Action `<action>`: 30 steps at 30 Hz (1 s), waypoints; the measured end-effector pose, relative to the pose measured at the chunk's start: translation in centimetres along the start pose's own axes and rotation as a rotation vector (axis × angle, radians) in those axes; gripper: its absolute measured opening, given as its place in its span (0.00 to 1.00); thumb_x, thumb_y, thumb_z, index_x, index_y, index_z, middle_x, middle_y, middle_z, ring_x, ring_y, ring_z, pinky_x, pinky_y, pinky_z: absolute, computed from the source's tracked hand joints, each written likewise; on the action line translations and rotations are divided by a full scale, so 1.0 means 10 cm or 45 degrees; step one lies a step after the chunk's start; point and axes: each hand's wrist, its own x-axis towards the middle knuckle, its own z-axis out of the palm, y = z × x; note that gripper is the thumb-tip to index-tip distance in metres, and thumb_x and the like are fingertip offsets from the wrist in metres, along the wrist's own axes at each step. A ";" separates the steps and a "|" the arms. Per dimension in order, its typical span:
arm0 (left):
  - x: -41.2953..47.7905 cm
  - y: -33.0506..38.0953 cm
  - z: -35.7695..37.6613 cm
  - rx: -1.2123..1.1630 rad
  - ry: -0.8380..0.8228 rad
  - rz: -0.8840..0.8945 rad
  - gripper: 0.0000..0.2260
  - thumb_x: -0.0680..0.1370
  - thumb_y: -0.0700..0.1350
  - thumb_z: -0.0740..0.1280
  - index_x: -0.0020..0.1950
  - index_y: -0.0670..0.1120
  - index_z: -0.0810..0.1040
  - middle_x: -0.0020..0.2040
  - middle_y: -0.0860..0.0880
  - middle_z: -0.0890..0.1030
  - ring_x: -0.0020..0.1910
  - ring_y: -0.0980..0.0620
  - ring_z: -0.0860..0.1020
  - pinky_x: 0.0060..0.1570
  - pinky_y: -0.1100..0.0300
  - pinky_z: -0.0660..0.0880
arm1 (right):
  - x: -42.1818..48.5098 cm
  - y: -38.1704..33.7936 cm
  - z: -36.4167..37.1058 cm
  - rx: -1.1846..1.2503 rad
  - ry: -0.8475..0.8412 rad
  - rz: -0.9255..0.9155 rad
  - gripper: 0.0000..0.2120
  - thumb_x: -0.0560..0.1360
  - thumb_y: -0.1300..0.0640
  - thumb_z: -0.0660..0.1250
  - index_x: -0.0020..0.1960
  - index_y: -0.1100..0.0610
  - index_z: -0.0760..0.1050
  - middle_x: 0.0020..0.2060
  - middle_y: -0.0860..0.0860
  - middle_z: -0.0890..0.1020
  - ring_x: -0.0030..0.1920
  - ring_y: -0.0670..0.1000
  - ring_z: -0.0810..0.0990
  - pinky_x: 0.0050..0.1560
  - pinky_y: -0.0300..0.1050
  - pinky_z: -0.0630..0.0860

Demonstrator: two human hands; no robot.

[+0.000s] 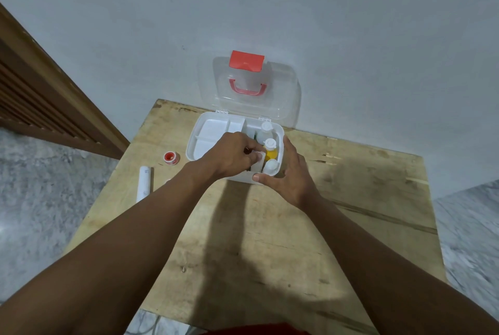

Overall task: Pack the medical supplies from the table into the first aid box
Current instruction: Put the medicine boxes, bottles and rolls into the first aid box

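while the plywood table [351, 213] stands against a grey wall, the first aid box [193, 145] sits near its far edge. its white base is split into compartments, and its clear lid [280, 91] stands open, carrying a red latch [246, 60] and a red handle [248, 89]. the right hand [290, 172] lies spread against the box's near right corner, thumb on the front wall. the left hand [232, 155] is over the box's middle, fingertips pinching a small white packet [261, 158]. the right compartment holds a clear bottle [263, 133], a yellow bottle [270, 154] and a white bottle [270, 166]. left of the box, on the table, lie a white roll [144, 183] and a red-and-white tape spool [170, 158]. any print is too small to read.
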 end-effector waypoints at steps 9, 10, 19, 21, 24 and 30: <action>0.08 0.06 0.04 0.065 -0.021 -0.110 0.06 0.73 0.44 0.74 0.47 0.43 0.84 0.41 0.49 0.83 0.42 0.52 0.79 0.43 0.62 0.73 | -0.01 -0.02 -0.02 0.045 -0.009 -0.029 0.46 0.61 0.39 0.80 0.73 0.41 0.61 0.63 0.40 0.77 0.63 0.47 0.77 0.59 0.56 0.78; 0.09 0.07 0.05 0.073 -0.026 -0.109 0.06 0.73 0.44 0.74 0.47 0.42 0.84 0.42 0.48 0.83 0.42 0.51 0.79 0.44 0.61 0.73 | -0.01 -0.02 -0.02 0.045 -0.015 -0.029 0.46 0.61 0.40 0.80 0.73 0.41 0.61 0.62 0.39 0.77 0.63 0.46 0.77 0.59 0.56 0.78; -0.01 0.05 0.00 -0.010 0.066 -0.150 0.10 0.79 0.45 0.67 0.55 0.45 0.85 0.51 0.48 0.85 0.45 0.52 0.78 0.46 0.63 0.69 | -0.01 -0.01 -0.02 -0.020 -0.030 -0.005 0.48 0.60 0.35 0.78 0.74 0.40 0.59 0.65 0.38 0.74 0.66 0.48 0.74 0.64 0.56 0.74; -0.06 0.05 -0.02 -0.040 0.133 -0.161 0.10 0.79 0.44 0.66 0.56 0.44 0.84 0.51 0.47 0.85 0.49 0.51 0.81 0.48 0.63 0.69 | -0.01 -0.03 -0.02 -0.015 -0.027 -0.013 0.46 0.60 0.37 0.79 0.73 0.41 0.61 0.63 0.37 0.75 0.63 0.45 0.76 0.62 0.54 0.76; -0.19 0.04 -0.06 -0.090 0.296 -0.187 0.11 0.80 0.44 0.66 0.60 0.44 0.82 0.56 0.48 0.84 0.55 0.51 0.80 0.53 0.66 0.70 | -0.02 -0.05 -0.03 -0.051 -0.036 -0.010 0.45 0.60 0.36 0.79 0.71 0.40 0.61 0.62 0.36 0.75 0.62 0.44 0.77 0.61 0.53 0.77; -0.68 -0.15 -0.12 -0.095 0.575 -0.260 0.11 0.79 0.41 0.65 0.58 0.44 0.83 0.51 0.48 0.85 0.51 0.51 0.81 0.54 0.66 0.71 | -0.01 -0.06 -0.05 -0.219 -0.081 0.097 0.53 0.55 0.23 0.72 0.73 0.36 0.54 0.66 0.40 0.74 0.65 0.51 0.75 0.61 0.57 0.76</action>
